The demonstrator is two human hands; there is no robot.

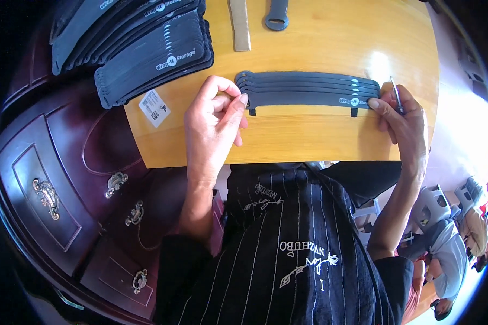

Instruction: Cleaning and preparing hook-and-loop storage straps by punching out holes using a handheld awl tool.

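Note:
A fanned stack of black storage straps (pixel 309 89) lies across the wooden table in front of me, each strap overlapping the one behind. My left hand (pixel 214 119) is closed in a pinch at the straps' rounded left end. At the right end my right hand (pixel 404 116) grips the straps, thumb on top of the nearest one. A thin silver tool (pixel 397 96) sticks up between that hand's fingers; its kind is not clear. Two short black tabs (pixel 354 112) poke out below the straps' near edge. The undersides are hidden.
Thick piles of similar straps (pixel 146 59) stand at the table's back left, beside a white label (pixel 154 108). A beige strip (pixel 239 27) and a single strap end (pixel 277 20) lie at the far side. Dark drawers (pixel 43 184) flank the left; people sit at lower right.

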